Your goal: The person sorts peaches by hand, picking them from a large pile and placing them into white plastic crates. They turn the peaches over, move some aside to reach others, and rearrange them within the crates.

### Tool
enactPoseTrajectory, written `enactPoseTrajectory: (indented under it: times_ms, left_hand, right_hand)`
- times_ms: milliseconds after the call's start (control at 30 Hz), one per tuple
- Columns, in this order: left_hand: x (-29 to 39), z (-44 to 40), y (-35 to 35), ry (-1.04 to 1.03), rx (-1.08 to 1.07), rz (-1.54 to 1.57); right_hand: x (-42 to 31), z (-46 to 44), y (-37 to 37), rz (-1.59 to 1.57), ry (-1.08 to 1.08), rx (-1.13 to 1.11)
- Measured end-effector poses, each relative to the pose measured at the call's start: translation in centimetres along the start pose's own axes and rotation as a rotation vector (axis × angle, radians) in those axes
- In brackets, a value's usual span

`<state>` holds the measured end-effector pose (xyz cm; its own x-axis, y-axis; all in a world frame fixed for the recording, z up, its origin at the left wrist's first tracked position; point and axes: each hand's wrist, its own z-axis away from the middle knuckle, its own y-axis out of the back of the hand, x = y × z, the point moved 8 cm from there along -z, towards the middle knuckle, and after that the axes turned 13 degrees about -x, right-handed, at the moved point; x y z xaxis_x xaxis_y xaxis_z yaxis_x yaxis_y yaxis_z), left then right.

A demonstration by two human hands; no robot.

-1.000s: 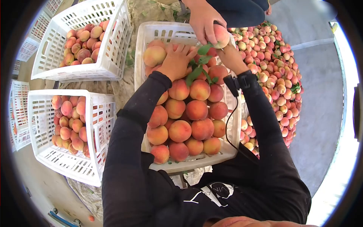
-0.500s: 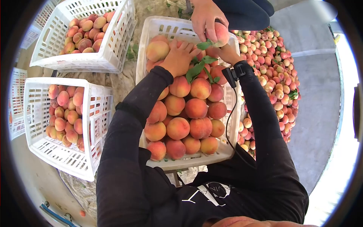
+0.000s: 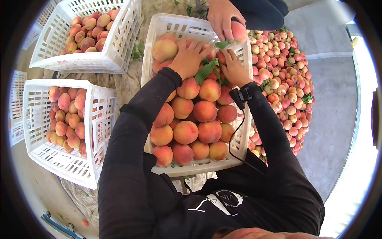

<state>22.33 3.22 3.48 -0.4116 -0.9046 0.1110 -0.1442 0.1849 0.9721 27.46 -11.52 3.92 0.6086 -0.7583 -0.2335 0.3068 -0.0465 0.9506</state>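
Note:
My left hand [image 3: 189, 59] lies over the peaches at the far end of a white plastic crate [image 3: 199, 169], its fingers spread. A pale peach [image 3: 165, 50] sits just left of it. Open too, with fingers apart, my right hand [image 3: 236, 71] touches a peach [image 3: 221, 58] near the crate's right wall. Green leaves [image 3: 207, 71] stick up between my hands. Rows of peaches [image 3: 186, 132] fill the near part of the crate. Just above my right hand, another person's hand [image 3: 223, 18] grips a peach [image 3: 238, 32] with a leaf.
Two more white crates hold peaches on the left, an upper crate [image 3: 83, 65] and a lower crate [image 3: 59, 167]. To the right lies a large heap of peaches [image 3: 286, 87]. A black cable [image 3: 234, 133] runs from my right wrist along the crate.
My right hand has drawn down from beneath the other person's peach onto a peach in the crate. The other person's hand has shifted slightly right. My left hand stays on the peaches.

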Motion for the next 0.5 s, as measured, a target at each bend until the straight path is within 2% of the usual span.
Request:
enactPoseTrajectory:
  times_ms: [233, 400, 467, 500]
  left_hand:
    - [0.0, 0.0, 0.1, 0.036, -0.014, 0.004]
    - [-0.1, -0.1, 0.0, 0.030, -0.022, 0.048]
    - [-0.2, -0.1, -0.1, 0.026, -0.028, 0.070]
    - [-0.2, 0.0, -0.1, 0.028, -0.029, 0.061]
  right_hand:
    - [-0.5, 0.7, 0.2, 0.056, 0.020, 0.108]
    - [0.3, 0.6, -0.4, 0.045, -0.066, 0.020]
    - [-0.4, 1.0, 0.1, 0.223, 0.029, 0.191]
    - [-1.1, 1.3, 1.0, 0.224, 0.027, 0.191]
